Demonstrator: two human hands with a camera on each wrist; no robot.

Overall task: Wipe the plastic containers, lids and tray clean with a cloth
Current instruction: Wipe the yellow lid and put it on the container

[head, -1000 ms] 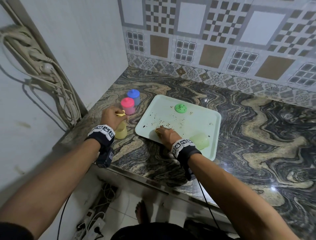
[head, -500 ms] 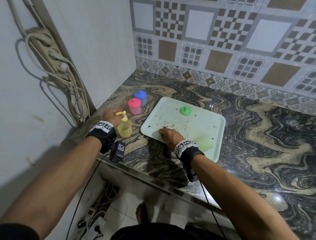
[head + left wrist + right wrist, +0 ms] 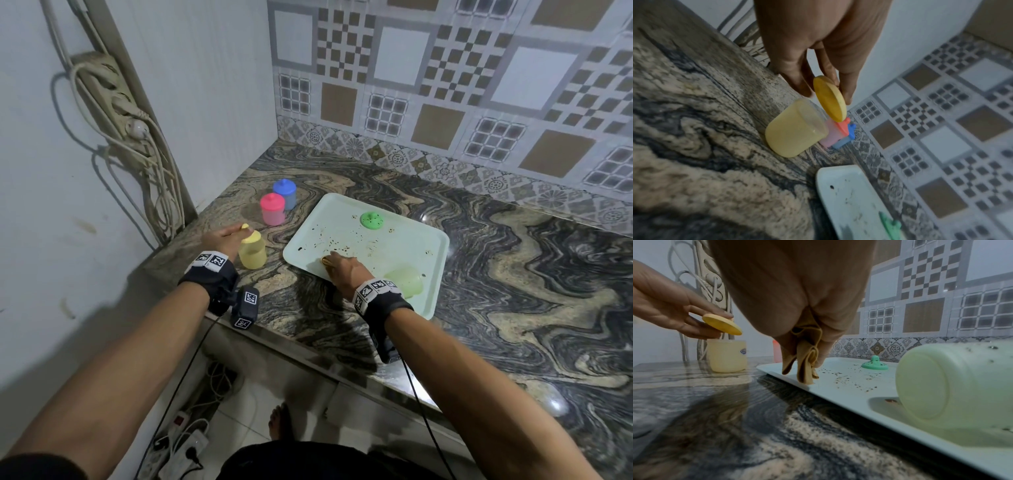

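Near the left edge of the marble counter [image 3: 513, 274], just off the tray's left side, the yellow container [image 3: 252, 254] stands upright and open, and the yellow lid [image 3: 829, 99] is pinched by its rim in the left hand [image 3: 224, 240], tilted on edge just above the container's mouth. The step in hand is judged to be the closing of this container: the lid should be levelled so that its flat face is brought parallel to the rim, centred over the mouth, and pressed down evenly, since a lid set on at a slant is likely to seat on one side only or tip the light container over. The brown cloth [image 3: 807, 360] is held bunched in the curled fingers of the right hand [image 3: 342, 270], its folds hanging down to touch the near left edge of the tray [image 3: 404, 246], which is seen to be speckled with dark crumbs. The green container [image 3: 953, 382] lies on its side at the tray's near right corner, its long axis running roughly across the tray with the base turned toward the right wrist camera; which way its mouth opens cannot be told. The green lid [image 3: 371, 220] rests knob up near the tray's far edge. The pink container [image 3: 272, 209] and the blue container [image 3: 285, 193] stand lidded and upright towards the counter's far left corner.
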